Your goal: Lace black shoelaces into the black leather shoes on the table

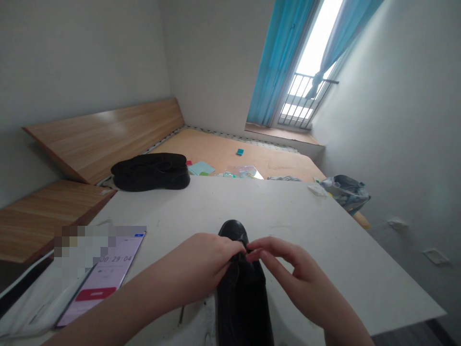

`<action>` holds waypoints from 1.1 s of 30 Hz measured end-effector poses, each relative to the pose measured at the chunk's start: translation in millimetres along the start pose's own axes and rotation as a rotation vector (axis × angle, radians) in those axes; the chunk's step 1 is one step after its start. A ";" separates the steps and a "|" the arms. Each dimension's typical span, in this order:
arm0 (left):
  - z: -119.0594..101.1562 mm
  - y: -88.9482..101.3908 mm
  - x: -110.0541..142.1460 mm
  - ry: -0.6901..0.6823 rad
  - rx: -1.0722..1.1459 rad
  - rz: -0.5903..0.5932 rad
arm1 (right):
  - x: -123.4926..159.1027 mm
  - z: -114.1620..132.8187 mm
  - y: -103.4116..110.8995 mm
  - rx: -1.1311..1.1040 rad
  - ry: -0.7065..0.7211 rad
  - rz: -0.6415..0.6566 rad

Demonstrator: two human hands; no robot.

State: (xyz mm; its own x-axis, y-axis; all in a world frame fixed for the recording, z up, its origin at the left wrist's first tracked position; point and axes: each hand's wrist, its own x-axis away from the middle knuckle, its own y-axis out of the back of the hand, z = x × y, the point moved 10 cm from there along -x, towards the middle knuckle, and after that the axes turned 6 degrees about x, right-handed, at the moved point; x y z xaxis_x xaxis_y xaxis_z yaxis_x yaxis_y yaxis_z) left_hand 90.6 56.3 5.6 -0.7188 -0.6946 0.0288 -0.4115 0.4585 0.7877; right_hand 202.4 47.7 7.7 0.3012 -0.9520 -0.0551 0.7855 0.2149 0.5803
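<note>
A black shoe (248, 298) stands on the white table right in front of me, its rounded toe pointing away. My left hand (212, 259) comes over the shoe from the left, fingers closed on its upper near the lacing; most of those fingertips are hidden. From the right, my right hand (284, 262) bends its fingers and thumb together at the same spot, touching the upper. Whatever small part lies in its fingertips cannot be made out, black against black. A pair of black shoes (151, 172) sits at the table's far left corner.
On the left of the white table (295, 211) lie a phone (104, 278) showing a timer and a whitish plastic package (46, 293). Beyond are a wooden bed base (216, 144) with scattered small items and a crumpled bag (345, 192) at the right edge.
</note>
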 end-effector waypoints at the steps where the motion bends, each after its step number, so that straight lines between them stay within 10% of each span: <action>1: 0.1 -1.7 -0.8 0.008 -0.027 0.011 | 4.1 1.2 3.6 0.084 0.008 -0.014; 10: 2.0 -33.6 -14.4 0.101 -0.291 0.045 | 34.9 1.7 -84.9 0.688 0.089 0.694; 22: 9.1 -22.1 -12.2 0.162 -0.362 0.032 | 23.5 -7.8 -122.4 0.982 0.321 0.522; 33: 13.8 -22.4 -12.4 0.222 -0.366 0.081 | 9.1 -37.1 -142.5 1.031 0.233 0.419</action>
State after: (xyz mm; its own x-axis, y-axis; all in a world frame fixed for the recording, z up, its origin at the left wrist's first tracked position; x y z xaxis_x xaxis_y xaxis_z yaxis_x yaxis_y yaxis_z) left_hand 101.0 62.3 -20.9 -0.5860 -0.7853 0.1998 -0.1041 0.3175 0.9425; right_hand 113.2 16.4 -105.6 0.6132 -0.7605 0.2136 -0.1876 0.1224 0.9746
